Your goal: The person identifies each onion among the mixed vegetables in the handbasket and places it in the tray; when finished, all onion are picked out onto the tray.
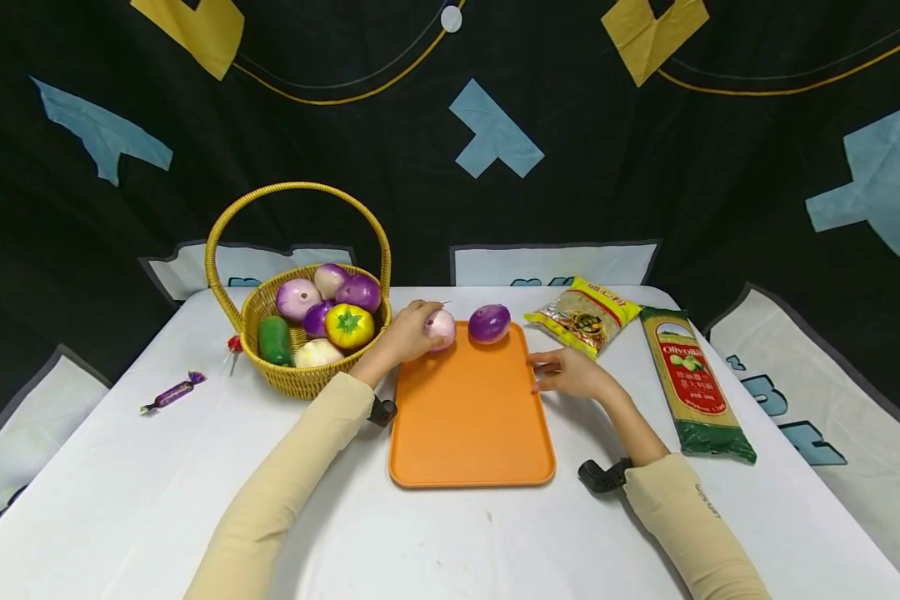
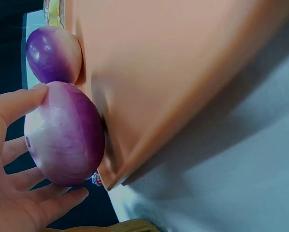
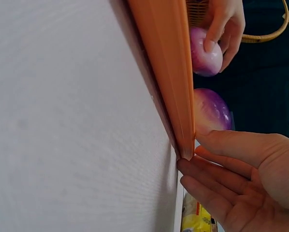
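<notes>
My left hand (image 1: pixel 408 333) holds a pinkish-purple onion (image 2: pixel 65 133) at the far left corner of an orange tray (image 1: pixel 471 417). The thumb lies on one side of the onion and the fingers curve round the other. Beside it on the tray's far end rests a darker purple onion (image 1: pixel 489 324). My right hand (image 1: pixel 570 372) is at the tray's right edge. In the right wrist view its thumb touches the rim from inside while fingertips meet the outer side, so the rim sits between them.
Left of the tray stands a wicker basket (image 1: pixel 300 385) with a tall handle, holding several onions, a yellow pepper (image 1: pixel 348 326) and a green vegetable (image 1: pixel 273 340). A wrapped candy (image 1: pixel 172 392) lies further left. On the right lie a yellow packet (image 1: pixel 587 317) and a long Olivoila packet (image 1: pixel 693 379).
</notes>
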`<state>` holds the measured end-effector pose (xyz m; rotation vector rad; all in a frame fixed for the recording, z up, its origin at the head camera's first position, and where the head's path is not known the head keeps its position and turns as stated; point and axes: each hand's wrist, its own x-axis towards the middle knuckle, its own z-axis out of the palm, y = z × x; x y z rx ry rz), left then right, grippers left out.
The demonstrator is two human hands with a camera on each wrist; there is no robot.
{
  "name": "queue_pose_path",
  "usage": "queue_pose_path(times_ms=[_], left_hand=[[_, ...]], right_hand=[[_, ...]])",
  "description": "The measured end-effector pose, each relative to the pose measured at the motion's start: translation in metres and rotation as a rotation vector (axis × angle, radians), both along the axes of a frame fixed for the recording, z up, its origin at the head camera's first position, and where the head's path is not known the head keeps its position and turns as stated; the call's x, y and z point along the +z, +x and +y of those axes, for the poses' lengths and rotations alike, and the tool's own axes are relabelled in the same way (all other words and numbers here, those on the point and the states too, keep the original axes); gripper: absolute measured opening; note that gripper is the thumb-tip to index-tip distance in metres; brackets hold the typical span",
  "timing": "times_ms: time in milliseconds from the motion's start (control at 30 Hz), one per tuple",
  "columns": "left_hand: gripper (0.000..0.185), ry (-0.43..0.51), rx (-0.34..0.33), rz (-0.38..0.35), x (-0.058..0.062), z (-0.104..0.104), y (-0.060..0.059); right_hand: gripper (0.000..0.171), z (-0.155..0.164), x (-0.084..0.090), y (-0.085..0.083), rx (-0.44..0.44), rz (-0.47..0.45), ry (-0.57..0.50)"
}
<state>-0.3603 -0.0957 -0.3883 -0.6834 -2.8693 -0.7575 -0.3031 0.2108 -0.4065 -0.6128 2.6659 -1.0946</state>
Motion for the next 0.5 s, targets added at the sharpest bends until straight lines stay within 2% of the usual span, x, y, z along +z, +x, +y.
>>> queue_pose_path(times_ms=[100, 167, 367, 500], left_hand=[[0.065, 0.001, -0.006, -0.001, 0.002, 0.000, 0.003], [0.063, 0.018, -0.022, 0.024, 0.005, -0.001, 0.006], [0.055, 0.051, -0.124, 0.157, 0.014, -0.011, 0.024], [0.054, 0.037, -0.156, 0.217, 0.022, -0.022, 0.040]], right_hand=[[0.054, 0.000, 0.000, 0.002, 0.003, 0.006, 0.002], [0.053, -0.001, 0.000, 0.002, 0.002, 0.009, 0.003], [0.053, 0.000, 0.001, 0.001, 0.011, 0.005, -0.009], [0.053, 0.002, 0.000, 0.000, 0.009, -0.005, -0.009]])
